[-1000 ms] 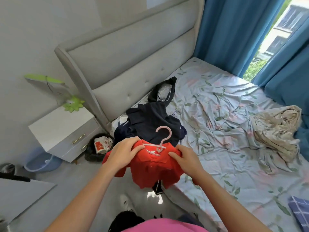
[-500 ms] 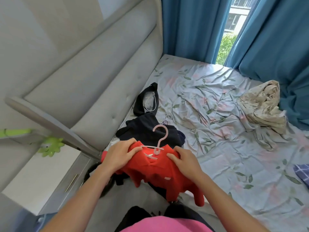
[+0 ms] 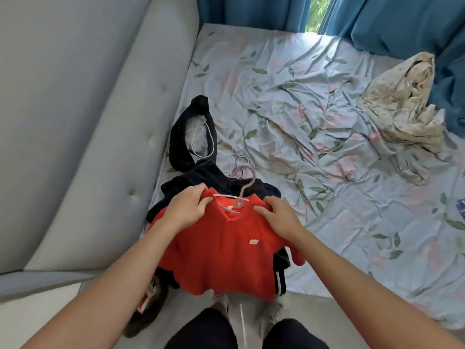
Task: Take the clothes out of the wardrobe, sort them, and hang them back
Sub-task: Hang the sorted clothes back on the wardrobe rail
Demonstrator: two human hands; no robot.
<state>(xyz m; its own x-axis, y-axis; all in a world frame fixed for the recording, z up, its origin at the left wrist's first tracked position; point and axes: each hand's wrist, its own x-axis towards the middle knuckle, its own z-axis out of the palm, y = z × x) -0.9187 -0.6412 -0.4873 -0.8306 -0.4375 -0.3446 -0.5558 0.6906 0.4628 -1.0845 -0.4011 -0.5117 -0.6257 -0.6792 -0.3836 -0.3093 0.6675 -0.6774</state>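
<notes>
Step in hand: the person is fitting the red top (image 3: 226, 250) onto the pink hanger (image 3: 242, 191), which reads as the sorting stage, ahead of any hanging back.
Left hand: the left hand (image 3: 187, 210) is gripping the top's left shoulder at the neckline, fingers curled over the fabric and what looks like the hanger's arm.
Right hand: the right hand (image 3: 279, 216) is pinching the right shoulder of the top, thumb lying along the collar.
Red top: it is hanging between both hands at the bed's near edge, its hem dangling above the floor.
Hanger: its hook is sticking up past the collar, and its bar is showing across the neck opening.
Dark clothes pile (image 3: 208, 180): it is lying on the bed (image 3: 302, 122) just behind the red top, near the grey headboard (image 3: 88, 122), with other hanger hooks poking out.
Cream cloth (image 3: 402, 104): it is lying crumpled at the far side of the bed, by the blue curtain (image 3: 402, 21).
Containers: no wardrobe is showing in this view.
Next move: probably settling both shoulders squarely on the hanger, then taking the hook in one hand to carry it.
</notes>
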